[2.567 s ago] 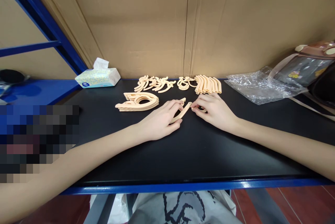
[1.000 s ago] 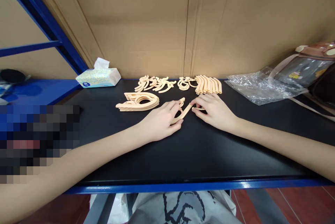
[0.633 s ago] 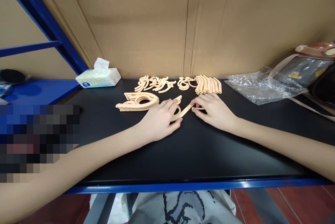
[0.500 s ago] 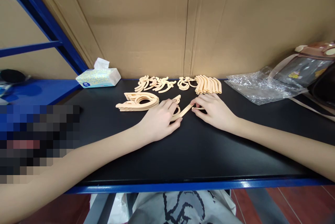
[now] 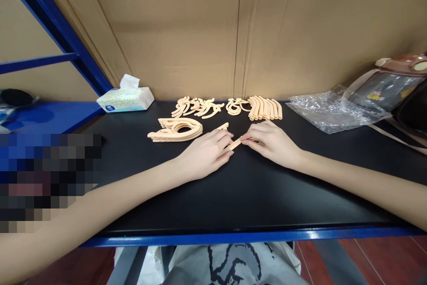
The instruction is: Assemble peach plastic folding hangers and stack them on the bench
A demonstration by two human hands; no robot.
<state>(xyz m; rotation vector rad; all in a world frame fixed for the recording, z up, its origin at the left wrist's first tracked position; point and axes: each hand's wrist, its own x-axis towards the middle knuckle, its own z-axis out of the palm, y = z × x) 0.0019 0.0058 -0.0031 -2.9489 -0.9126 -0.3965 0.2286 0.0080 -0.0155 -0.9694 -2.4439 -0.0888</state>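
Between my hands is a beige folding hanger [image 5: 235, 143], low over the black table. My left hand [image 5: 208, 151] is closed around its left part, and its fingers cover much of it. The fingertips of my right hand [image 5: 267, 139] pinch the right end of the same piece. A beige arm tip [image 5: 225, 126] sticks out beyond my left fingers. Just left of that hand lies a stack of folded beige hangers [image 5: 176, 130]. Behind the hands are loose beige hook pieces [image 5: 198, 107], a few ring-shaped pieces [image 5: 234, 107] and a row of curved arm pieces [image 5: 266, 108].
A tissue pack [image 5: 126, 99] stands at the back left. To the right lie a crumpled clear plastic bag [image 5: 328, 109] and a bottle with a brown lid [image 5: 393, 82]. Cardboard [image 5: 180, 31] lines the back; a blue edge [image 5: 233, 237] runs along the table's front.
My right hand has shifted slightly left, nearer to my left hand. The left fingers have closed further over the hanger, and its round middle is now hidden.
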